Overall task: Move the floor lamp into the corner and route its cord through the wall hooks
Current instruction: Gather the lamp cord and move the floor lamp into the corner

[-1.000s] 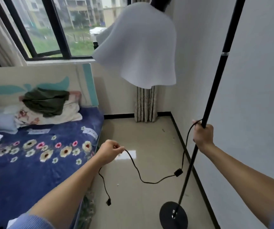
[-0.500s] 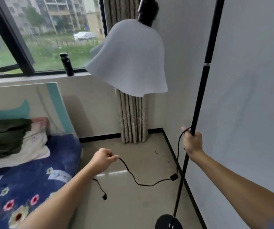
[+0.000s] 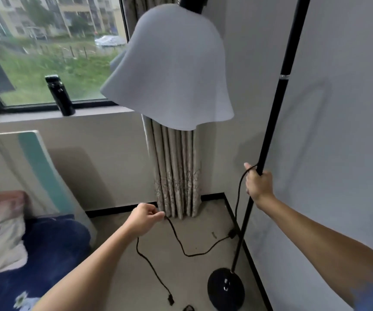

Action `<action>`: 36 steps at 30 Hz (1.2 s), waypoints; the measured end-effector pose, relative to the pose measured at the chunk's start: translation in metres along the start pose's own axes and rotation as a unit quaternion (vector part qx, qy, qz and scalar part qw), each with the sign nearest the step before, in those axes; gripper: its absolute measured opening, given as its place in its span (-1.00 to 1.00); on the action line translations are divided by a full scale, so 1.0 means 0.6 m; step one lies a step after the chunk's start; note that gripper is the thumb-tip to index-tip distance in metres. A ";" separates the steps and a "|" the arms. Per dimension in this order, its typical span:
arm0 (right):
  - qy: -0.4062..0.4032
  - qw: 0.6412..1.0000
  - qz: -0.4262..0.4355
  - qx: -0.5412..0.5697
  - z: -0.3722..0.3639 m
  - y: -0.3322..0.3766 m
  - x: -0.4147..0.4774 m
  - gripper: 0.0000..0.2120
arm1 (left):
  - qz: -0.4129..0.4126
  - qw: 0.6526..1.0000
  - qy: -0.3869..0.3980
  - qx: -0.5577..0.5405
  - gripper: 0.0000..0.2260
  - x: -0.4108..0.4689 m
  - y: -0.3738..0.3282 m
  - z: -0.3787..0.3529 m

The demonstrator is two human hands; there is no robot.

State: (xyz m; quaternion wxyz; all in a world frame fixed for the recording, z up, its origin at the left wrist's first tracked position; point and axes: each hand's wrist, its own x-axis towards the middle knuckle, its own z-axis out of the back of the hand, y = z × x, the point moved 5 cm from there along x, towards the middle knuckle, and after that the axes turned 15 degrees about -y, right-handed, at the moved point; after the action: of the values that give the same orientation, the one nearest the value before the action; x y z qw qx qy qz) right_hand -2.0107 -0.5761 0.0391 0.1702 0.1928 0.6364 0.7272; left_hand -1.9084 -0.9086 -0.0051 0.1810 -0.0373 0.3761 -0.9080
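The floor lamp has a thin black pole (image 3: 277, 99), a round black base (image 3: 225, 288) near the right wall, and a white bell-shaped shade (image 3: 172, 68) hanging in front of me. My right hand (image 3: 258, 182) grips the pole at mid-height, with the cord pinched against it. The black cord (image 3: 181, 245) loops down over the floor past an inline switch (image 3: 232, 234). My left hand (image 3: 144, 218) holds the cord further along, and its plug end (image 3: 171, 299) dangles low. No wall hooks are in view.
The room corner with a beige curtain (image 3: 176, 171) lies just ahead. A black bottle (image 3: 60, 95) stands on the window sill. A bed with a blue floral cover (image 3: 35, 261) and a leaning headboard (image 3: 35, 167) fill the left side. A black baseboard runs along the right wall.
I have moved with the lamp toward the corner: the curtain and window now loom closer, and the bed has slid off to the left. Both hands keep their holds.
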 end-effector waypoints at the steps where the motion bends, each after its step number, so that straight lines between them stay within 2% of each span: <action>1: 0.000 1.000 0.000 -0.001 -0.027 -0.004 0.030 -0.50 | 0.001 1.000 0.002 -0.001 -0.74 0.043 -0.005 -0.007; 9: 0.018 1.000 -0.002 0.002 -0.216 0.015 0.239 -0.51 | -0.003 1.000 0.024 0.005 -0.69 0.307 -0.066 -0.053; 14: 0.052 0.999 -0.012 0.009 -0.328 -0.010 0.357 -0.48 | 0.026 1.000 -0.007 0.016 -0.72 0.434 -0.080 -0.064; 19: 0.094 0.995 -0.026 -0.018 -0.430 -0.049 0.469 -0.53 | 0.062 0.997 -0.030 0.026 -0.69 0.536 -0.094 -0.083; 24: 0.140 0.988 -0.054 -0.032 -0.515 -0.077 0.557 -0.71 | 0.110 0.993 -0.037 0.016 -0.72 0.611 -0.121 -0.112; 27: 0.161 0.984 -0.065 -0.042 -0.552 -0.093 0.592 -0.68 | 0.126 0.991 -0.037 0.006 -0.72 0.645 -0.134 -0.128; 31: 0.160 0.983 -0.076 -0.047 -0.582 -0.113 0.621 -0.51 | 0.120 0.992 -0.032 0.011 -0.77 0.684 -0.144 -0.139; 36: 0.153 0.983 -0.090 -0.052 -0.601 -0.118 0.641 -0.68 | 0.108 0.994 -0.002 0.021 -0.76 0.722 -0.144 -0.152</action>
State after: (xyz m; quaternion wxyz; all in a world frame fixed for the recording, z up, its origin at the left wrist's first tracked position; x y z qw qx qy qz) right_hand -2.5237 -0.6873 -0.0483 0.1449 0.0123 0.6310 0.7620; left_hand -2.3565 -0.9460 -0.0396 0.2798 0.0050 0.3587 -0.8905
